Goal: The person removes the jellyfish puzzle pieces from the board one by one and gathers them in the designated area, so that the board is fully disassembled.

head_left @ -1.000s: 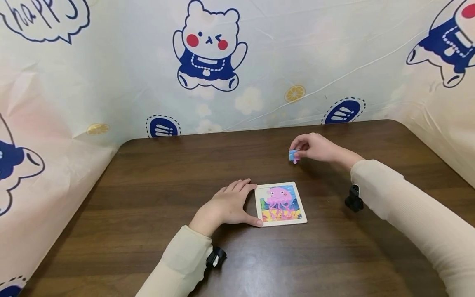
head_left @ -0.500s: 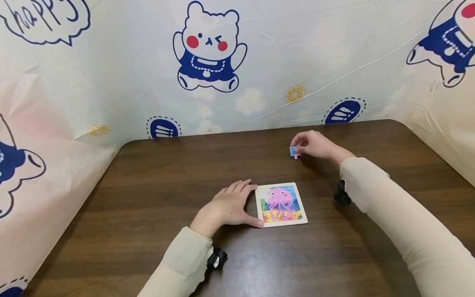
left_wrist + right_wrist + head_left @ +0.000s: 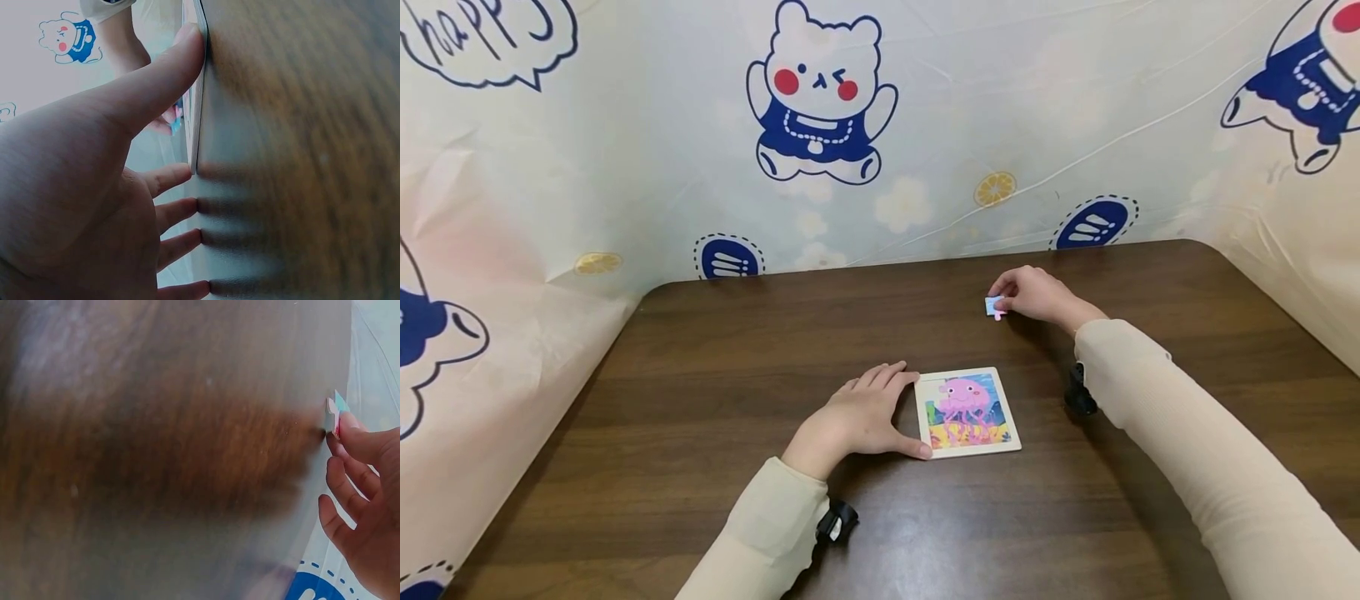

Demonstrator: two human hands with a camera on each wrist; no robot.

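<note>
A square jigsaw puzzle (image 3: 968,412) with a pale frame lies flat on the table, showing a pink jellyfish over a yellow seabed. Its picture has a pale bare patch at the upper left corner. My left hand (image 3: 861,417) rests at the puzzle's left side with fingers spread, the thumb on the near left corner and the index finger touching the far left one. Farther back on the right, my right hand (image 3: 1037,293) pinches a small blue and pink puzzle piece (image 3: 992,306) between thumb and fingers. In the right wrist view this piece (image 3: 334,415) is partly hidden by the thumb.
The dark wooden table (image 3: 737,350) has rounded far corners. Behind it and at both sides hangs a pale printed curtain (image 3: 662,167) with cartoon bears, meeting the table's far edge close to the right hand. Black cameras (image 3: 837,522) are strapped to both wrists.
My right hand has shifted slightly farther back with the puzzle piece, and its forearm has swung left. The piece's blue face now looks paler. My left hand and the puzzle have stayed put.
</note>
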